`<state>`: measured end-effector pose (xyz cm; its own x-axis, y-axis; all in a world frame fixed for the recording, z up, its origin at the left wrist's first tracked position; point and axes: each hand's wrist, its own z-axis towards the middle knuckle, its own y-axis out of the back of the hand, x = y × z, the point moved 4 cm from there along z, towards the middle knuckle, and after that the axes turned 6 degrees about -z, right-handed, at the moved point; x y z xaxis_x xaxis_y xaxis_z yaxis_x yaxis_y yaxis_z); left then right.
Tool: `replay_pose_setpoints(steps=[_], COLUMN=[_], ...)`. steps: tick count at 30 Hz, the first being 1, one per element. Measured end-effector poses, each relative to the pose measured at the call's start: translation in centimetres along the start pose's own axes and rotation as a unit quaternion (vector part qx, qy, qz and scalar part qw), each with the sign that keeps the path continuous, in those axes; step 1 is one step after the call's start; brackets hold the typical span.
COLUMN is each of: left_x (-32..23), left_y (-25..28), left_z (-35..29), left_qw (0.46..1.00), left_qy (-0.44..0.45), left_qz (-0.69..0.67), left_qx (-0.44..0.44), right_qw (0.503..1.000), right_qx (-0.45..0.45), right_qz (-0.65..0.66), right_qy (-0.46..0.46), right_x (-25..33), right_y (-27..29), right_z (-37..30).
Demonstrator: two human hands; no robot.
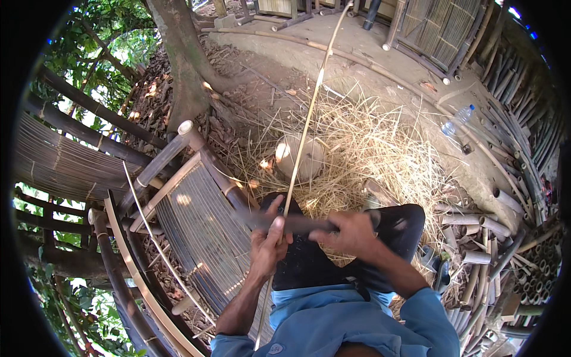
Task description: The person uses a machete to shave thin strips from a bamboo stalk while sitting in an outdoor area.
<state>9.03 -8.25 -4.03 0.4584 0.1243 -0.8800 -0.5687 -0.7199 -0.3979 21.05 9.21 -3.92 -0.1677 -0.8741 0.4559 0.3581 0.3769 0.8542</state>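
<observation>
The left hand (pixel 269 243) is closed around a long thin bamboo strip (pixel 303 138) running from the lap out over the straw-strewn ground (pixel 380 149); the right hand (pixel 351 233) grips a dark blade (pixel 285 222) laid across it. The blade could slip toward the left fingers; its edge is blurred

Pale yellow strip (pixel 304 128), dark grey blade (pixel 285 223), blue shirt (pixel 351 324), black trousers (pixel 309 262), straw-yellow shavings (pixel 369 149), clear bottle (pixel 457 121) with blue cap, green leaves (pixel 89 35), brown trunk (pixel 181 65).
</observation>
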Motion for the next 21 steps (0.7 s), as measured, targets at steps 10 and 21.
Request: replay_pose_setpoints(steps=[10, 21], left_x=[-0.2, -2.6], left_y=[4.7, 4.0], left_z=[-1.1, -2.0], left_qw=[0.989, 0.986], left_qy=[0.001, -0.037], left_qz=[0.046, 0.041], left_qx=[-0.142, -0.157], right_qw=[0.980, 0.959], right_qx=[0.103, 0.194], right_qz=[-0.167, -0.202], right_qy=[-0.043, -0.044], right_x=[-4.5, -9.7], right_y=[2.3, 0.1], right_z=[-14.0, -15.7])
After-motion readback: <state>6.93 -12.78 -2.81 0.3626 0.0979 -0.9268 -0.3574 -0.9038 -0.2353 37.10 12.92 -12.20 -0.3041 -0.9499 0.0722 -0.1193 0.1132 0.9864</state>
